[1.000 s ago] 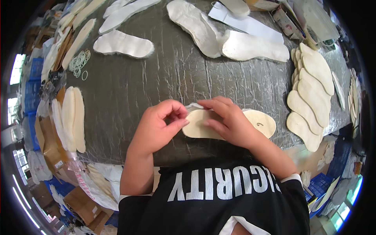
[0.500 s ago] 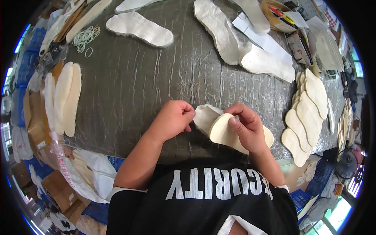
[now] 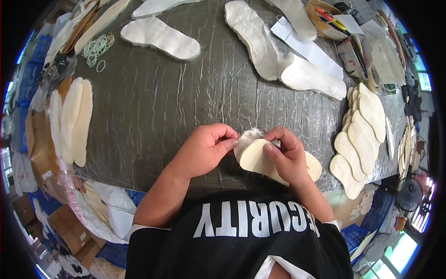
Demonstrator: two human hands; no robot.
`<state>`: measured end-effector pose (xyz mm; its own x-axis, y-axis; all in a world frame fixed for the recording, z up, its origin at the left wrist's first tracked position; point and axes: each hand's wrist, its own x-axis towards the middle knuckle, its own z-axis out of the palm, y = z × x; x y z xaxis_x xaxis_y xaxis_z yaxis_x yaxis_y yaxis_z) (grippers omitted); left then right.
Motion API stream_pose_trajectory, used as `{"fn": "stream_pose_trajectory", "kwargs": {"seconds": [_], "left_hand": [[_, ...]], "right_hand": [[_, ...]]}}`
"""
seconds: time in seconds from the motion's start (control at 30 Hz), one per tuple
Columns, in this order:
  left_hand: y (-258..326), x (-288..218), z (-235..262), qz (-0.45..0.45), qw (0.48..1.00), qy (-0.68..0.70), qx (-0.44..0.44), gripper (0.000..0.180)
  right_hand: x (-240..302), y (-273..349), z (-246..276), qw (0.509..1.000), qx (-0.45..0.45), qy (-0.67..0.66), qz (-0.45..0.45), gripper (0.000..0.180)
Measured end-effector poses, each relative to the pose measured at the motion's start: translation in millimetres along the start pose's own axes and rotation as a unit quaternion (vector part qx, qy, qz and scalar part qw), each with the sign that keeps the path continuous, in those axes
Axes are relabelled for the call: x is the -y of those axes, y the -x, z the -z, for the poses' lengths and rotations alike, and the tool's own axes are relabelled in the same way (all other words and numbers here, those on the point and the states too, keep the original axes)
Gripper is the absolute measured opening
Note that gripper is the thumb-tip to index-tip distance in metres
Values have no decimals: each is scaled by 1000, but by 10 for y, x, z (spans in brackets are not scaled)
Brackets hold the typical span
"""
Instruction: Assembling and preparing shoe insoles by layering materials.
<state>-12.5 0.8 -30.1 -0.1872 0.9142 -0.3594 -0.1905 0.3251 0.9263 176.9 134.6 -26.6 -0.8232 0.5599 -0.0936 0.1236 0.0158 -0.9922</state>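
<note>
My right hand (image 3: 288, 154) grips a smooth cream insole (image 3: 257, 159), thumb on its upper face and the other fingers at its far edge. Behind that insole lies a fluffy white insole (image 3: 250, 136), largely covered by it, with a ragged furry end showing. My left hand (image 3: 216, 148) has thumb and forefinger pinched together at the left edge of the furry piece. Both pieces are held over the near part of the table, close to my body.
A dark, wrinkled plastic sheet covers the table (image 3: 153, 102). Overlapping cream insoles (image 3: 364, 139) are stacked at right; furry insoles (image 3: 160, 38) lie at the back and left. Rubber bands (image 3: 97, 47) sit far left. A cardboard box (image 3: 325, 23) with tools stands far right.
My left hand has shifted slightly right, toward the insoles. The cream insole now covers more of the furry one, whose visible end looks more bunched. The view has shifted a little.
</note>
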Motion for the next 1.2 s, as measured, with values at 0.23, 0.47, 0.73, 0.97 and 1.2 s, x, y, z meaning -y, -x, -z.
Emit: {"fn": "stream_pose_trajectory", "kwargs": {"seconds": [0.23, 0.47, 0.73, 0.97, 1.2], "left_hand": [[17, -22, -25, 5, 1000, -19, 1, 9], [18, -47, -43, -53, 998, -14, 20, 8], [1, 10, -37, -35, 998, 52, 13, 10], [10, -31, -54, -36, 999, 17, 9, 11], [19, -79, -82, -31, 999, 19, 9, 11]], "right_hand": [[-72, 5, 22, 996, 33, 12, 77, 7], [-64, -1, 35, 994, 44, 33, 91, 9], [-73, 45, 50, 991, -29, 41, 121, 10], [-125, 60, 15, 1000, -19, -6, 19, 10], [-108, 41, -4, 998, -53, -9, 24, 12]]}}
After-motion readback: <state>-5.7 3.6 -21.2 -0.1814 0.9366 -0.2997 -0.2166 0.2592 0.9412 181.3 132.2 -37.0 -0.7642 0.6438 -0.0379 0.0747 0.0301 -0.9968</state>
